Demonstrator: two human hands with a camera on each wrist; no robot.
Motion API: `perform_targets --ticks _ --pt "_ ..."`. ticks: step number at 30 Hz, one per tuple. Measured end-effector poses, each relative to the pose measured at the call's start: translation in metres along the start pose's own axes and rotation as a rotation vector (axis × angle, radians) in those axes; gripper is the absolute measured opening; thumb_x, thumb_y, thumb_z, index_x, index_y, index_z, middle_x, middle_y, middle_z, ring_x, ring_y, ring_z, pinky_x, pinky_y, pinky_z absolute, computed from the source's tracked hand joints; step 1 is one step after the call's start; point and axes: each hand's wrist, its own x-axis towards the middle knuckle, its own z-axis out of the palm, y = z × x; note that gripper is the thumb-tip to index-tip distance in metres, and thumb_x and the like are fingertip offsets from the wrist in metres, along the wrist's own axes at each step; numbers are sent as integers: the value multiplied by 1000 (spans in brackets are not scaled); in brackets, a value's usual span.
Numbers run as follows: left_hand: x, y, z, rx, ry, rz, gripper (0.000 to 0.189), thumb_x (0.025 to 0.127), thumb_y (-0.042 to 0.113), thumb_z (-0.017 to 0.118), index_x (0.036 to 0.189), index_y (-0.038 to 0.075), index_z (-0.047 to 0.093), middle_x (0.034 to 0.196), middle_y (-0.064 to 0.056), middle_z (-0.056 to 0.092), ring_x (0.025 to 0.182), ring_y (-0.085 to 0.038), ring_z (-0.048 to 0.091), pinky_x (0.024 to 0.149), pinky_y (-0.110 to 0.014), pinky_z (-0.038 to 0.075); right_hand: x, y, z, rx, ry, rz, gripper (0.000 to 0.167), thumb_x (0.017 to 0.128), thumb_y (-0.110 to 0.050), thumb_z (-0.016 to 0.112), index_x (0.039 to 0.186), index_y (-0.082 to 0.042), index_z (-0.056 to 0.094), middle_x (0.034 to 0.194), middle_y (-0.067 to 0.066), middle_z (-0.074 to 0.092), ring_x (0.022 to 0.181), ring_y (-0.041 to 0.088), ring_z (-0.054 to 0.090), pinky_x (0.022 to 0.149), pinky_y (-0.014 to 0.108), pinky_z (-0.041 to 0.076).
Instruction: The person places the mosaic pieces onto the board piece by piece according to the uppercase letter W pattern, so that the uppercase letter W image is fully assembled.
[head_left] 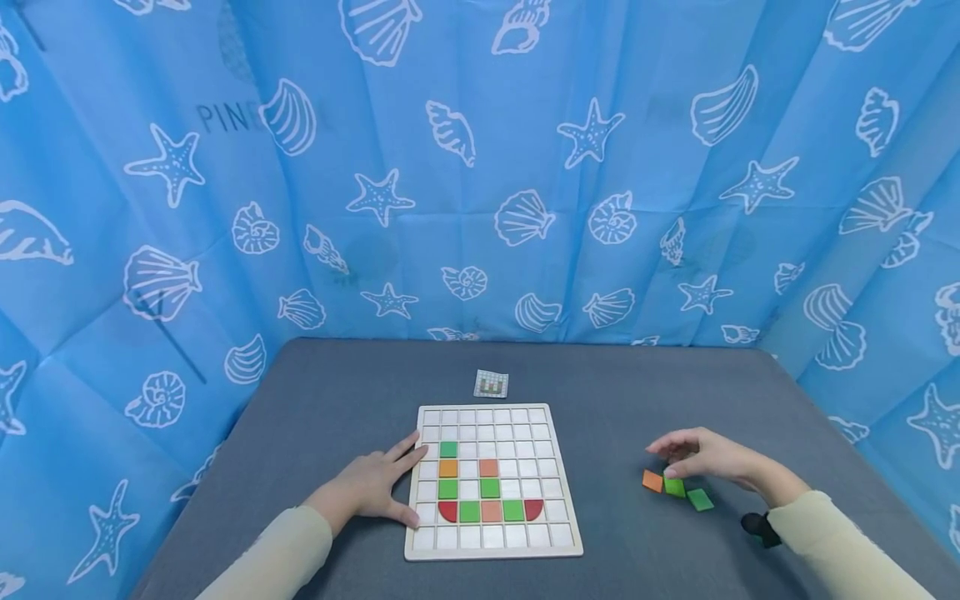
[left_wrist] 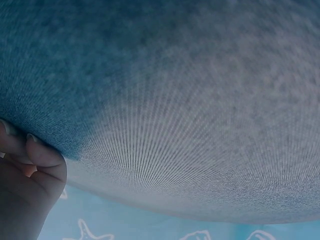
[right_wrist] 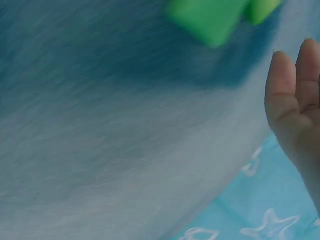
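Observation:
A white gridded board [head_left: 525, 533] lies on the table with green, orange, salmon and red tiles set in some of its squares. My left hand [head_left: 367, 483] rests at the board's left edge, its fingers and thumb spread along the rim. Off to the right, my right hand [head_left: 712, 458] hovers just over loose tiles, thumb and fingers apart. Under it are an orange tile [head_left: 652, 481], a bright green tile [head_left: 675, 487] and a darker green tile [head_left: 701, 500]. In the right wrist view, a blurred green tile [right_wrist: 212, 22] shows beside the fingers [right_wrist: 282, 85].
A small card [head_left: 491, 384] printed with a coloured grid pattern lies just behind the board. Near the right wrist is a dark object [head_left: 759, 527], partly behind the sleeve. The grey table [head_left: 360, 383] backs onto a blue seashell-print curtain [head_left: 465, 208].

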Motion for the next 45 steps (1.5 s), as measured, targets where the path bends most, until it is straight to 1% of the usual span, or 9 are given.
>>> perform_targets --ticks 4,7,11,19,25,29,36,42,45 --pt "1 -1 1 -1 5 2 106 67 71 72 154 25 31 162 3 15 129 -42 43 97 -56 39 -7 13 -7 -21 -7 51 42 95 -7 63 127 16 51 121 23 55 103 27 52 80 31 48" --pt "1 -1 1 -2 7 3 107 67 71 72 154 25 31 162 4 15 129 -41 44 97 -55 39 -9 20 -9 -5 -41 57 40 93 -5 64 124 18 51 111 13 56 93 20 48 73 29 44" --pt "1 -1 1 -6 7 0 107 66 71 72 154 25 31 162 3 15 129 -41 44 97 -55 39 -7 25 -8 -3 -73 32 35 91 -1 64 117 19 52 97 8 51 82 19 41 66 31 36" --pt "1 0 2 3 8 -4 107 67 71 72 154 25 31 162 4 15 129 -40 45 96 -54 40 -1 25 -2 -98 -21 39 23 85 1 70 103 10 58 85 6 44 76 19 36 61 31 32" --pt "1 -1 2 10 11 0 107 67 71 72 154 25 31 162 3 15 128 -39 45 96 -54 40 4 24 2 -115 5 77 16 82 6 69 92 5 58 76 4 40 71 19 35 59 31 31" --pt "1 -1 2 9 10 -3 107 67 71 72 154 25 31 162 3 15 128 -39 45 96 -53 40 5 24 3 -114 16 95 13 82 8 68 90 5 57 74 3 40 70 18 35 60 30 31" --pt "0 -2 3 2 2 0 107 67 71 72 154 25 31 162 3 15 129 -40 44 97 -54 40 5 24 4 -141 49 112 16 80 9 68 86 2 55 73 3 41 67 18 37 59 30 34" --pt "1 -3 3 -6 -3 -1 107 67 71 72 154 25 31 162 3 15 130 -40 43 97 -55 39 5 22 3 -90 46 137 12 83 6 66 85 3 55 72 2 45 65 14 39 60 30 36" --pt "1 -3 3 -13 -7 -6 107 67 71 72 154 25 31 162 4 15 130 -41 43 97 -56 39 4 21 2 -75 44 122 9 87 3 64 85 4 56 74 3 47 65 15 41 61 31 36"
